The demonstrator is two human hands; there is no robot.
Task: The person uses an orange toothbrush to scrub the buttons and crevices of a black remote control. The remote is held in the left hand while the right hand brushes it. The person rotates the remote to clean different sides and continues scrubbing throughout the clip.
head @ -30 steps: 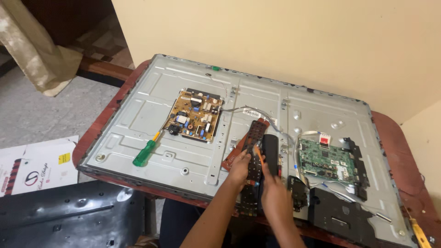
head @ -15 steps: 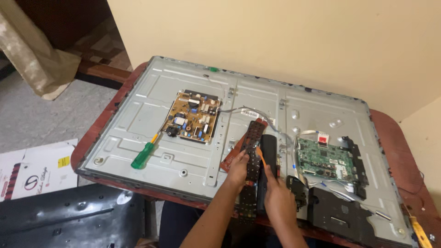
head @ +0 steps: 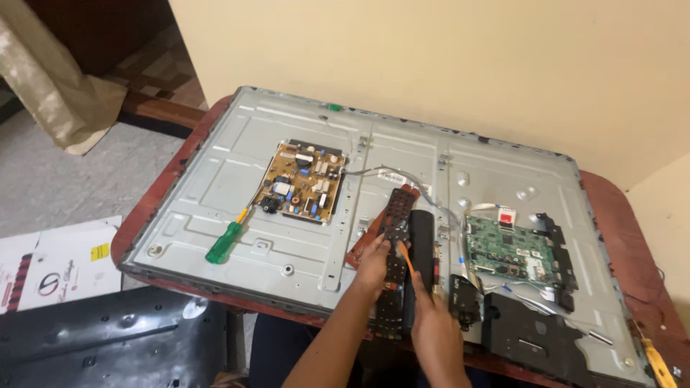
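Both hands barely shifted, left hand gripping remote near panel's front edge, right hand grip unclear.

This looks like a room in a home used as a makeshift repair spot rather than a fitted workshop. A flat television with its back cover off, its grey metal rear panel bare, lies on a rounded reddish-brown wooden worktop pushed against a plain cream wall. At the far left a beige curtain hangs over a grey floor, and a white cardboard box lies on the floor at the near left.
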